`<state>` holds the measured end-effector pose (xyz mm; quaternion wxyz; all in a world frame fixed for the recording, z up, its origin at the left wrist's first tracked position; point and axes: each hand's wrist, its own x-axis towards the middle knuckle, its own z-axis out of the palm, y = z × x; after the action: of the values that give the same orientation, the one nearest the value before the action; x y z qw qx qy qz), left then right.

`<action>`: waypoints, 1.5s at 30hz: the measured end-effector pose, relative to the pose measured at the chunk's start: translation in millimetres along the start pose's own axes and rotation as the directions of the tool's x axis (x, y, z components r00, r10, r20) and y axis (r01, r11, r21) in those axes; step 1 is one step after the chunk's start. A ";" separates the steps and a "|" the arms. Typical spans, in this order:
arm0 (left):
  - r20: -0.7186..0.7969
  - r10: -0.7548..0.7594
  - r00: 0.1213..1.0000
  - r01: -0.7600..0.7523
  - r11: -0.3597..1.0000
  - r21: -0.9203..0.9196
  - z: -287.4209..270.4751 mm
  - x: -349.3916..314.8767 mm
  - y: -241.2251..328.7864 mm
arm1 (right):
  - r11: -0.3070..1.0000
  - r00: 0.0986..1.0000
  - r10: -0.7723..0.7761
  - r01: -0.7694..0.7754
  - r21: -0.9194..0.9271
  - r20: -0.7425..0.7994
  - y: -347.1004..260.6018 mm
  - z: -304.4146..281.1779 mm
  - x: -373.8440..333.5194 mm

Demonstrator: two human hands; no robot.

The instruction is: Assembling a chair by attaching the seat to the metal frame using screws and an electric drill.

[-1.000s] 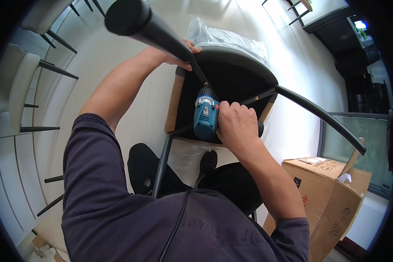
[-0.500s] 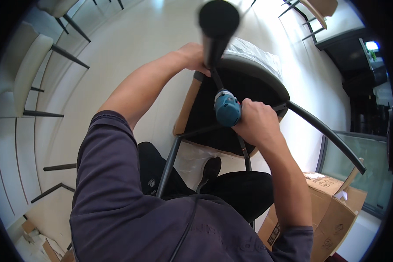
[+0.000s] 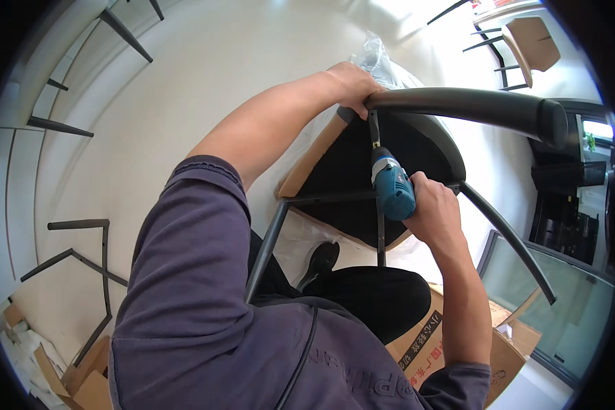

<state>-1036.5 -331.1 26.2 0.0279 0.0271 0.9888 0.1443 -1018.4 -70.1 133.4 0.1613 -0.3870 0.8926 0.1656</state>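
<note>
An upturned chair lies in front of me, with the black underside of its seat [image 3: 328, 167] showing and tan padding along its left edge. Dark metal crossbars run over the underside. My right hand [image 3: 437, 208] is wrapped round the handle of a teal power drill [image 3: 395, 190]. Its chuck points away from me, the tip on the crossbar near the far leg. At that corner my left hand [image 3: 355, 87] grips the base of a thick dark chair leg [image 3: 465, 108], which rises toward the camera. Its fingertips are partly hidden behind the leg.
Clear plastic wrap [image 3: 379, 61] bunches beyond the seat. An opened cardboard box [image 3: 424, 348] stands at my lower right, near a glass-fronted panel [image 3: 547, 301]. Loose dark metal leg frames [image 3: 106, 273] lie at left. Other chairs [image 3: 533, 44] stand farther off; my shoe [image 3: 319, 263] is beside the seat.
My view has shifted, so the raised leg now slants to the right rather than toward the top. Both hands keep their holds, and the drill appears farther right, its chuck now in plain sight.
</note>
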 end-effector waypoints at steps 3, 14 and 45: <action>-0.049 -0.068 0.997 0.065 0.997 -0.046 13.7 -4.8 0.1 | 1.000 1.000 -0.013 0.013 -0.015 -0.025 0.2 1.0 0.5; 0.334 -0.515 0.790 -0.114 -0.658 -0.744 120.3 -156.1 26.5 | 0.987 0.984 -0.133 0.121 -0.104 -0.117 2.5 -3.7 2.4; 0.666 -0.200 0.718 0.368 -0.703 -0.608 180.0 -207.8 71.6 | 0.965 0.946 -0.080 0.152 0.214 -0.313 -38.7 40.2 -62.0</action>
<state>-814.7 -224.3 -115.7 0.1363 -0.3738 0.2647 0.8784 -942.9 -38.7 116.8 0.0776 -0.4381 0.8955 -0.0122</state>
